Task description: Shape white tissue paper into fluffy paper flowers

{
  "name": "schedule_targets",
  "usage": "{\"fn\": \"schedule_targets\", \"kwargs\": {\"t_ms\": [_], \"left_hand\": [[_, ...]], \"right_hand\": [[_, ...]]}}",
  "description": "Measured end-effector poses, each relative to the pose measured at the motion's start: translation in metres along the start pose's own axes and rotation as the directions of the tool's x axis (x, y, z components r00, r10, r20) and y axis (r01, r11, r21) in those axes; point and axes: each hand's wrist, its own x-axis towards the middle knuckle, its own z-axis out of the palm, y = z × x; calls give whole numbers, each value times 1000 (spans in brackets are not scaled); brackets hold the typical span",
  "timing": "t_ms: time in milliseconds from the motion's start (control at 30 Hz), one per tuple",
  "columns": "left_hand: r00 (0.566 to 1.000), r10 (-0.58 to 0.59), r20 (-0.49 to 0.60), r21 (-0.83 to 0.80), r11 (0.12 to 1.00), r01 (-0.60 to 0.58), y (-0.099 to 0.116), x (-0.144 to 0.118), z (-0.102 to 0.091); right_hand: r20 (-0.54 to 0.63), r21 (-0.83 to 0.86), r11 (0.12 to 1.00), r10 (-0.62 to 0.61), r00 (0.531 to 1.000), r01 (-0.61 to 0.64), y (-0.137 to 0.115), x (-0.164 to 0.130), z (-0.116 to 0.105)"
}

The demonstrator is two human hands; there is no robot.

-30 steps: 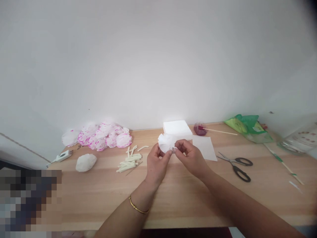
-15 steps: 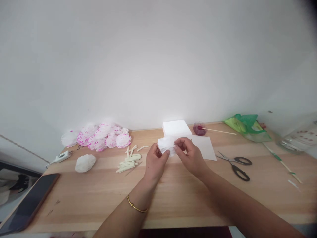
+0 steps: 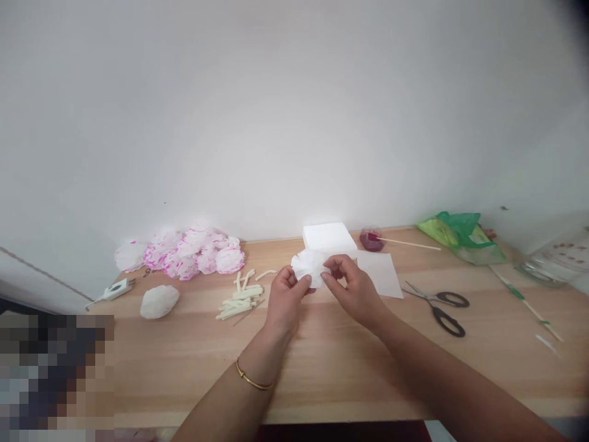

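Observation:
A ruffled white tissue paper flower (image 3: 309, 264) is held up between my two hands over the middle of the table. My left hand (image 3: 286, 294) pinches its lower left part, thumb in front. My right hand (image 3: 352, 285) has thumb and fingertips closed on its right edge. Behind the flower stands a stack of white paper (image 3: 329, 236), and a white sheet (image 3: 381, 274) lies just beyond my right hand. Pale cream sticks (image 3: 242, 301) lie in a loose pile left of my left hand.
Several pink-edged white paper flowers (image 3: 184, 252) sit at back left, a white paper ball (image 3: 159, 302) before them. Scissors (image 3: 439, 304) lie right. Behind are a cup of dark red liquid (image 3: 372, 240) with a stick, a green bag (image 3: 460, 230) and a glass jar (image 3: 547, 264).
The white paper flower now looks rounder and more spread, its face turned toward me. My left thumb has shifted slightly left and up; my right hand has stayed nearly in place.

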Motion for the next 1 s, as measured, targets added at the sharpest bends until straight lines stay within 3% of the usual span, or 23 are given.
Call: {"fn": "schedule_targets", "kwargs": {"t_ms": [167, 500, 700, 833, 1000], "left_hand": [[997, -30, 77, -49, 998, 34, -1, -2, 1], [995, 88, 52, 211, 973, -98, -2, 6, -4], [997, 66, 50, 113, 991, -71, 1, 3, -1], [996, 40, 81, 137, 989, -51, 1, 1, -1], [985, 172, 25, 278, 945, -172, -5, 5, -7]], "right_hand": [[22, -6, 1000, 17, 1000, -17, -1, 0, 2], [20, -6, 1000, 14, 1000, -14, 2, 5, -5], [63, -7, 1000, -10, 998, 11, 4, 6, -7], [127, 45, 999, -11, 992, 5, 2, 5, -6], [151, 45, 999, -15, 988, 8, 1, 4, -6]]}}
